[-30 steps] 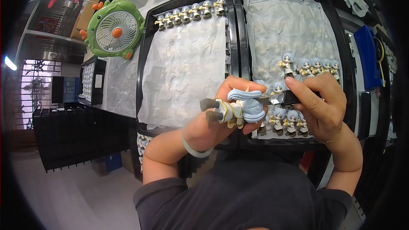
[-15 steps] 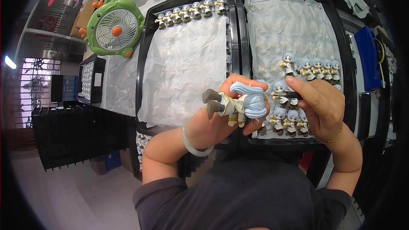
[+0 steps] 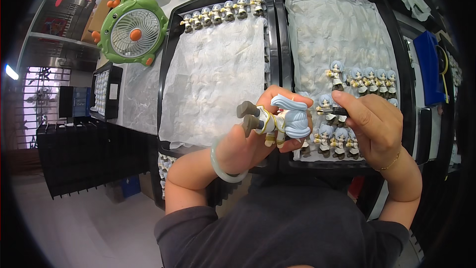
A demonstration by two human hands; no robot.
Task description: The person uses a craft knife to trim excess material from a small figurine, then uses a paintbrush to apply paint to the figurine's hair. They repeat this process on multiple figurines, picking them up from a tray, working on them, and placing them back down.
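Observation:
Lying sideways in my left hand (image 3: 258, 141) is a small figurine (image 3: 296, 119) with pale blue hair, a white and gold outfit and grey-brown boots. Its boots point left and the back of its hair faces up. My right hand (image 3: 374, 121) pinches a slim pen-like tool (image 3: 338, 111) with a black grip and a fine tip. That tip points left and reaches the edge of the figurine's hair; whether it touches cannot be made out. Beneath both hands, similar figurines (image 3: 339, 144) lie in the right black tray (image 3: 283, 34).
White crinkled sheets cover much of the left tray (image 3: 171, 44) and the right one. A row of figurines (image 3: 216, 14) lies along the left tray's far edge. A green fan (image 3: 157, 30) stands at the far left, and a blue bin (image 3: 427, 69) is at the right.
The tool's tip has moved left, from short of the figurine to the edge of its hair. My left hand holds the figurine almost in place, its boots slightly shifted.

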